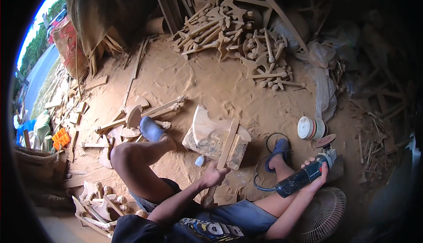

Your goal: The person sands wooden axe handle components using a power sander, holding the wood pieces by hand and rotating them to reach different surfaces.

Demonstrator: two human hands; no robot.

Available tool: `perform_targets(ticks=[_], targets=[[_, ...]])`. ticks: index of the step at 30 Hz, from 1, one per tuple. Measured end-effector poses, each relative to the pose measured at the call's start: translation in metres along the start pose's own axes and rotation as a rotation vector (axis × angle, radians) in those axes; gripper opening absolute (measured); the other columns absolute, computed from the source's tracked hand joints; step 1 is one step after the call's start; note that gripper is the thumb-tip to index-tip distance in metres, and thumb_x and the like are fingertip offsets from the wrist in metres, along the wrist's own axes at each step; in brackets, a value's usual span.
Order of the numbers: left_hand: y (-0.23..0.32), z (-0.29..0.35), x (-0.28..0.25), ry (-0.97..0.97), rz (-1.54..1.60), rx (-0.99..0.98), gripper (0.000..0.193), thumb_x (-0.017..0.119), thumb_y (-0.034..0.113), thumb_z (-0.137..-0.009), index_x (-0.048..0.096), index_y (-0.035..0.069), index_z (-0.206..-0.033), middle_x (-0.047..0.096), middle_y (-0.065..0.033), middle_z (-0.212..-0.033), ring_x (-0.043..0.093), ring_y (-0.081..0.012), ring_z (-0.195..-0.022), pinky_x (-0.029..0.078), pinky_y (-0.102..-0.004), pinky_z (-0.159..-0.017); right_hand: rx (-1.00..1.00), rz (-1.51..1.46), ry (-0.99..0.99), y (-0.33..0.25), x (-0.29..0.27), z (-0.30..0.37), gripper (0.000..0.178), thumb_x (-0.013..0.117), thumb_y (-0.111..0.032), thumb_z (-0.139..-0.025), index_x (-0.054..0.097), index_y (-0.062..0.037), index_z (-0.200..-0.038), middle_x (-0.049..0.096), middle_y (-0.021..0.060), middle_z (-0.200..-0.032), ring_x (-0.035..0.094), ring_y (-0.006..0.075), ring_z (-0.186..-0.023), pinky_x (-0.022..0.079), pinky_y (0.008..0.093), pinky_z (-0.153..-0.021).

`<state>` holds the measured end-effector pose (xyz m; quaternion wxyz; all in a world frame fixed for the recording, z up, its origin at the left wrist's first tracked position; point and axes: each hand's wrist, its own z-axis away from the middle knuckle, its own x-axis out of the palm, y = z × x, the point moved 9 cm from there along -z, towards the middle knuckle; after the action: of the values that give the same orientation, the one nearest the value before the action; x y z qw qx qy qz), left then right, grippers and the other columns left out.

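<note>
My left hand (214,174) grips the lower end of a long flat wooden piece (228,144) that leans up onto a rough wooden block (211,144). A curved carved wooden part (207,126) rests on top of that block. My right hand (318,174) holds an angle grinder (308,172) out to the right, its sanding disc (324,140) pointing away from the block and its black cable (264,155) looping over the sawdust. I sit on the ground with both legs stretched out, blue shoes (152,129) on my feet.
Sawdust covers the ground (198,80). A heap of carved wooden legs (233,36) lies at the back. More carved pieces (99,203) lie at lower left. A stack of sanding discs (310,127) stands by the grinder, a fan guard (326,212) at lower right.
</note>
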<state>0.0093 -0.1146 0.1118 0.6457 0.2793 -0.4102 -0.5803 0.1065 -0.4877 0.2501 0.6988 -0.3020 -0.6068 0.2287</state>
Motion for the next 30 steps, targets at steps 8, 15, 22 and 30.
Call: perform_targets(ticks=[8, 15, 22, 30], targets=[[0.064, 0.017, -0.013, 0.371, -0.101, 0.349, 0.022, 0.071, 0.021, -0.094, 0.059, 0.002, -0.093, 0.057, -0.0014, -0.070, 0.054, -0.0136, -0.056, 0.045, -0.0323, -0.053, 0.000, -0.036, 0.020, 0.002, 0.002, -0.004, 0.046, 0.061, -0.044, -0.101, 0.057, -0.0029, -0.122, 0.064, 0.0123, -0.105, 0.061, 0.0257, -0.091, 0.054, 0.0389, -0.077], [0.062, 0.022, -0.033, -0.181, 0.868, 0.146, 0.031, 0.060, 0.029, -0.102, 0.047, 0.017, -0.077, 0.040, 0.0093, -0.060, 0.039, -0.0061, -0.049, 0.035, -0.0269, -0.048, 0.014, -0.043, -0.036, 0.013, 0.010, -0.002, 0.045, 0.059, -0.042, -0.102, 0.057, -0.0020, -0.123, 0.063, 0.0129, -0.106, 0.061, 0.0269, -0.093, 0.054, 0.0400, -0.082], [0.123, 0.079, -0.010, -0.855, 1.366, 0.228, 0.029, 0.052, 0.030, -0.104, 0.049, 0.013, -0.080, 0.044, 0.0102, -0.058, 0.042, -0.0057, -0.047, 0.039, -0.0268, -0.048, 0.039, -0.040, -0.091, 0.023, 0.021, -0.002, 0.047, 0.060, -0.042, -0.101, 0.056, 0.0009, -0.122, 0.061, 0.0141, -0.109, 0.059, 0.0265, -0.095, 0.053, 0.0406, -0.086], [0.138, 0.111, -0.042, -0.147, 0.825, 0.347, 0.033, 0.058, 0.026, -0.103, 0.042, 0.018, -0.076, 0.034, 0.0090, -0.062, 0.035, -0.0057, -0.049, 0.031, -0.0259, -0.045, 0.028, -0.020, -0.109, 0.023, 0.025, 0.002, 0.046, 0.057, -0.042, -0.102, 0.058, 0.0002, -0.120, 0.062, 0.0137, -0.107, 0.058, 0.0263, -0.095, 0.052, 0.0408, -0.086]])
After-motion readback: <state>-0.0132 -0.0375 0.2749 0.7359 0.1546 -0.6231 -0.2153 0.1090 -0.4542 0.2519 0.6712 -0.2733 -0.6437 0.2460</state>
